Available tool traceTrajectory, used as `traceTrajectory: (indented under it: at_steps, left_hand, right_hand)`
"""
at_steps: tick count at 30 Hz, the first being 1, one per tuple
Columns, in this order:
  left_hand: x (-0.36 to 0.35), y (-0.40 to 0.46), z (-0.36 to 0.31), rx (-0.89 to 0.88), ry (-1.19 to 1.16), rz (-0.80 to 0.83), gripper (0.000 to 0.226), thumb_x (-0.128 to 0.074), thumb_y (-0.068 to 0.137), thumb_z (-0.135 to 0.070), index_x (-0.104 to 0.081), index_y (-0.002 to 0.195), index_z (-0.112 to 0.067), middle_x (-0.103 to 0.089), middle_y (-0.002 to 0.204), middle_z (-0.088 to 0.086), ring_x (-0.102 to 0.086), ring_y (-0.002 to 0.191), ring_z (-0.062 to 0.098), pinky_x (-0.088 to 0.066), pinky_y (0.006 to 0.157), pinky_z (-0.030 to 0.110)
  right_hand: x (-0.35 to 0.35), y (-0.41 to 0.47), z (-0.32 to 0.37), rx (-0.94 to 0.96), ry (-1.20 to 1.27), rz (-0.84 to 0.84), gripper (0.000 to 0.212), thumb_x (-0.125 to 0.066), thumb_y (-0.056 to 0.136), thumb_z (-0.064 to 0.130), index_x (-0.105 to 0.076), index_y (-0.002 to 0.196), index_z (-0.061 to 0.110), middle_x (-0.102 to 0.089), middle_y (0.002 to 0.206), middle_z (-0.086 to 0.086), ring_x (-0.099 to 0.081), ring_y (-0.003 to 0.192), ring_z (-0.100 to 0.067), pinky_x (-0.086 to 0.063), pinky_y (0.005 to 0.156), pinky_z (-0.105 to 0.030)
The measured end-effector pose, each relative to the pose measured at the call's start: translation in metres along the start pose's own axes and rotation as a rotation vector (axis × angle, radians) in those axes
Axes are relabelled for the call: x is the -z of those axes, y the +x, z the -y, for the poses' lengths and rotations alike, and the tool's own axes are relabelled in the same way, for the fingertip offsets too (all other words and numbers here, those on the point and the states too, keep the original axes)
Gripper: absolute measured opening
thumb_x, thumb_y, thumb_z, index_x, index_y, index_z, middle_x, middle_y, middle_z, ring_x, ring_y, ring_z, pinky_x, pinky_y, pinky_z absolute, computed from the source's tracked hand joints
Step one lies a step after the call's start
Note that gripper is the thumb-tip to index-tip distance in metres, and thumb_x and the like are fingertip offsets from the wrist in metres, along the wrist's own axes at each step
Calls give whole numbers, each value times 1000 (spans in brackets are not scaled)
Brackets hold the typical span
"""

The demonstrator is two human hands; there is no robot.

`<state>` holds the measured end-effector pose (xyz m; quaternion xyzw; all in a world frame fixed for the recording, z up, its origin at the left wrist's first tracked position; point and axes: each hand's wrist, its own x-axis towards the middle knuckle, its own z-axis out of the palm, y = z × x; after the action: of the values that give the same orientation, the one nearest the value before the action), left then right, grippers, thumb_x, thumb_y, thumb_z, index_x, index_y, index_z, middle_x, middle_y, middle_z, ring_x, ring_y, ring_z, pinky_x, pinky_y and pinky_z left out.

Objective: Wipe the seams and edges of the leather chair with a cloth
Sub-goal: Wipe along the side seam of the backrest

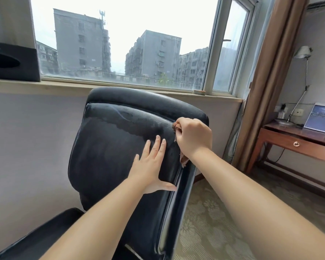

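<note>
Mid-frame, the left hand lies flat, fingers straight, on the smooth, dark leather chair back. Just right, the right hand grips a crumpled brown cloth against the padded edge seam. Beyond, upper frame, a glass window; no writing is legible.

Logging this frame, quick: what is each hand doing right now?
Left hand: open, fingers flat on the chair backrest.
Right hand: gripping the cloth at the backrest's right seam.
</note>
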<state>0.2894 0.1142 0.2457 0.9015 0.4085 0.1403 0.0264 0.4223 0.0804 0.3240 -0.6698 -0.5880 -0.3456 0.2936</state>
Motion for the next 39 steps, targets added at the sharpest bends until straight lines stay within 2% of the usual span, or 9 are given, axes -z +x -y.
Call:
traceTrajectory:
  at_steps: [3, 11, 16, 22, 28, 30, 33, 36, 39]
  left_hand:
    - [4, 2, 7, -28, 22, 14, 135, -69, 67, -71, 29, 146, -23, 36, 153, -6, 25, 146, 21, -15, 119, 53]
    - [12, -2, 19, -39, 152, 52, 132, -69, 70, -67, 28, 147, -23, 37, 151, -12, 21, 146, 14, -12, 120, 50]
    - [11, -8, 15, -67, 153, 51, 131, -69, 71, -66, 29, 146, -22, 43, 142, -14, 22, 146, 14, -12, 120, 51]
    - [9, -6, 14, -64, 121, 34, 131, -71, 72, -62, 28, 147, -21, 39, 150, -11, 22, 146, 15, -14, 120, 51]
    - [7, 0, 22, -93, 102, 15, 130, -71, 73, -61, 26, 147, -19, 43, 142, -11, 23, 146, 17, -23, 118, 46]
    - [7, 1, 24, -93, 114, 17, 130, -70, 72, -64, 26, 147, -19, 43, 142, -11, 22, 146, 17, -25, 118, 46]
    - [6, 1, 26, -98, 139, 21, 130, -67, 71, -68, 26, 147, -20, 42, 143, -11, 22, 146, 16, -25, 117, 47]
    - [9, -2, 25, -106, 163, 28, 129, -64, 71, -72, 27, 147, -21, 42, 143, -13, 21, 146, 14, -20, 119, 49]
    - [8, -7, 26, -122, 225, 17, 128, -55, 70, -80, 31, 144, -21, 43, 144, -11, 22, 146, 15, -12, 120, 51]
  right_hand:
    - [-8, 14, 9, -2, 2, 58, 23, -46, 94, 21, -62, 109, 17, -67, 103, 0, -58, 97, -22, -44, 72, -30]
    - [11, 2, -10, 35, -46, 87, 24, -46, 96, 31, -62, 113, 24, -67, 101, 5, -57, 99, -19, -38, 65, -27]
    - [16, -23, -17, 33, 23, -110, 11, -72, 78, 17, -71, 89, 16, -70, 74, -2, -63, 71, -28, -43, 55, -26]
    - [3, -5, 2, -6, -17, -24, 14, -60, 87, 19, -70, 96, 13, -71, 88, -3, -61, 83, -26, -45, 62, -30]
    - [-14, 24, 19, 45, -26, 61, 24, -47, 96, 25, -63, 112, 18, -68, 104, 0, -58, 96, -20, -46, 72, -30]
    - [-13, 26, 19, 52, -37, 89, 24, -46, 97, 27, -61, 113, 19, -67, 105, 0, -58, 97, -20, -47, 71, -31]
    - [-7, 22, 12, 79, -82, 108, 26, -42, 98, 32, -59, 114, 22, -67, 105, 2, -57, 98, -20, -40, 64, -28]
    - [5, 9, -1, 66, -132, 104, 26, -42, 97, 34, -59, 114, 23, -66, 105, 5, -56, 100, -19, -34, 62, -26]
    - [11, -6, -10, 75, -119, 50, 21, -51, 93, 31, -64, 107, 20, -69, 97, 2, -58, 94, -22, -37, 61, -27]
